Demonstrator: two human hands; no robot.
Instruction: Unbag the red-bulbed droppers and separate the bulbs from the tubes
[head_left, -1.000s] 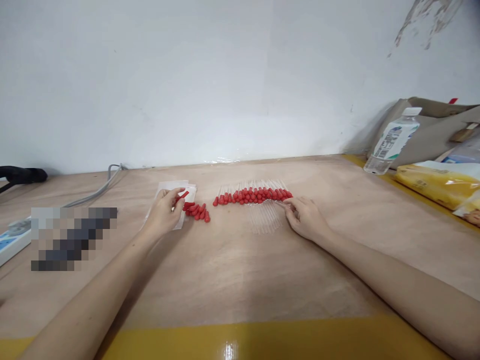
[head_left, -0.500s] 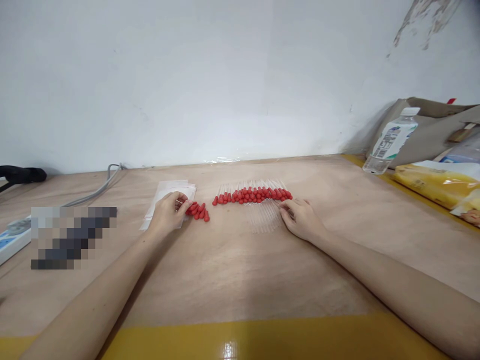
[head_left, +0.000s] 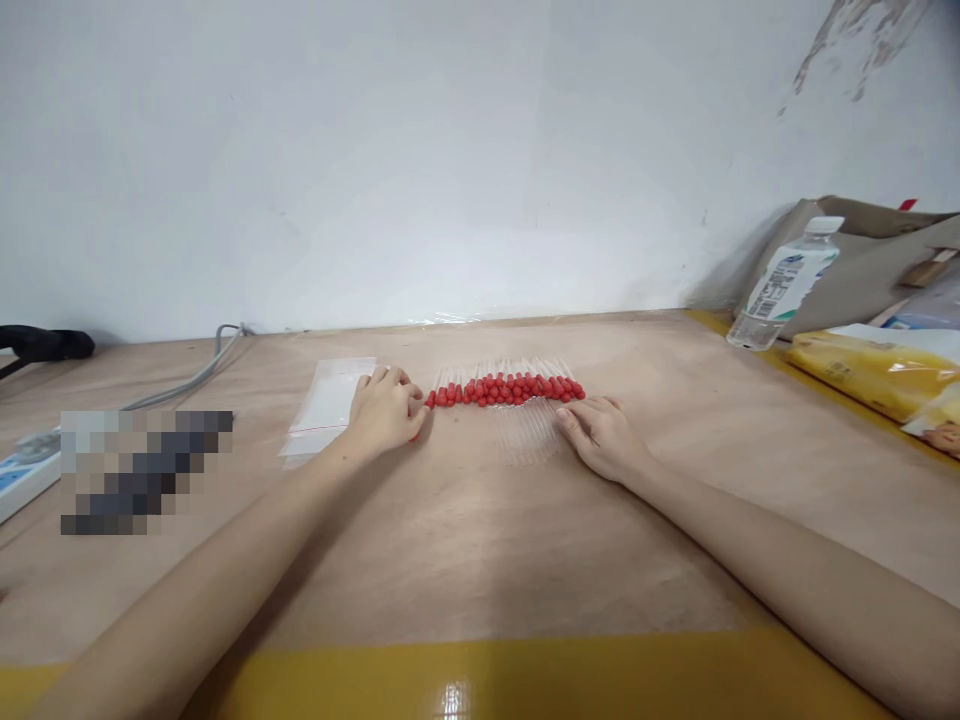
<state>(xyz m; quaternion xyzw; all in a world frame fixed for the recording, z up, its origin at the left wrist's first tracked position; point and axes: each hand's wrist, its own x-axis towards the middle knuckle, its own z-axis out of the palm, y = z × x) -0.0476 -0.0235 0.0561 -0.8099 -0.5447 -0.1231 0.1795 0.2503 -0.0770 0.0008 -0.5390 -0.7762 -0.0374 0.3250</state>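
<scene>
Close between left hand (head_left: 381,411) and right hand (head_left: 606,436): red-bulbed clear plastic droppers (head_left: 517,388) | row parallel to desk (head_left: 450,560) far edge | curled fingers, can't tell if pinching

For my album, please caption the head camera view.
Left hand and right hand flank red-bulbed clear tubes; plastic bags lie at left.

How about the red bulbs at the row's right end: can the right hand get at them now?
Probably yes: the right hand is right beside those red bulbs, and nothing visible lies between them.
</scene>
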